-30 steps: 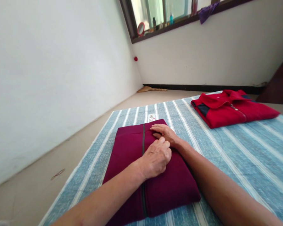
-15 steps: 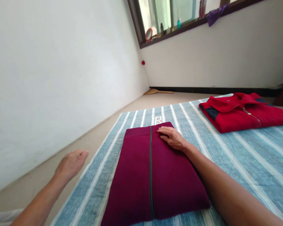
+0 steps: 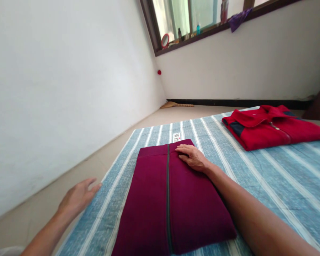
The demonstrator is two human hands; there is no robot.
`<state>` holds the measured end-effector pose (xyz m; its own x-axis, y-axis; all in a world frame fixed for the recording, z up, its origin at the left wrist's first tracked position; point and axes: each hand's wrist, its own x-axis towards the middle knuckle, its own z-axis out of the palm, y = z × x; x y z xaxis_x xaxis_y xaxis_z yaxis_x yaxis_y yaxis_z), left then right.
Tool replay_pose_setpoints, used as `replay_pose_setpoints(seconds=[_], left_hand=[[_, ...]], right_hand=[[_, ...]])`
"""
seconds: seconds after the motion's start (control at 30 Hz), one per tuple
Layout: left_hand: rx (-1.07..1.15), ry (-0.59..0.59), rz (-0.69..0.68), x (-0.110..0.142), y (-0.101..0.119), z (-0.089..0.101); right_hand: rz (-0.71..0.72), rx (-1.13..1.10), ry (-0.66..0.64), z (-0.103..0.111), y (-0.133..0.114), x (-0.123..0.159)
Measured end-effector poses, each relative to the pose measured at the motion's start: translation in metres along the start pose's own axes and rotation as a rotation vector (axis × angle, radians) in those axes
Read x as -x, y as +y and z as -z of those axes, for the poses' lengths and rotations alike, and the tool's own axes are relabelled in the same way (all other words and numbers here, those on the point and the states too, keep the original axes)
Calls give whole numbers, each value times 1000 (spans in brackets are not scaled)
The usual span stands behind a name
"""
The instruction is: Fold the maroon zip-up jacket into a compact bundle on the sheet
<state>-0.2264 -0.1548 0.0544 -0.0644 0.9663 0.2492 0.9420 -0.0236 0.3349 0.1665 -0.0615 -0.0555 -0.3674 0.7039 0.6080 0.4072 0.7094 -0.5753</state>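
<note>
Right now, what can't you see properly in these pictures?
The white label: in the head view, the folded dark red jacket covers its lower part, so its words can't be fully read.
The cloth under the right hand: in the head view, the hand hides it.
The red jacket: in the head view, the right edge cuts it off.
The little bottles: in the head view, their labels are too small to read.

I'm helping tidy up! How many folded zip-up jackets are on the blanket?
2. A maroon one lies under the right hand; a red one lies to its right on the striped blanket.
</note>
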Motion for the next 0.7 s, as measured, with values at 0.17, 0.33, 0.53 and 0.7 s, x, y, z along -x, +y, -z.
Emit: replay_pose_setpoints(seconds=[0.17, 0.33, 0.53, 0.7], left_hand=[[154, -111, -330, -6, 122, -17], [-23, -308, -687, 1, 214, -65], [-465, -415, -735, 2, 238, -96], [-552, -423, -768, 5, 245, -100]], right_hand=[[-3, 0, -1, 0, 0, 1], [-6, 9, -4, 0, 0, 0], [-16, 18, 1, 1, -3, -2], [-25, 2, 6, 2, -4, -2]])
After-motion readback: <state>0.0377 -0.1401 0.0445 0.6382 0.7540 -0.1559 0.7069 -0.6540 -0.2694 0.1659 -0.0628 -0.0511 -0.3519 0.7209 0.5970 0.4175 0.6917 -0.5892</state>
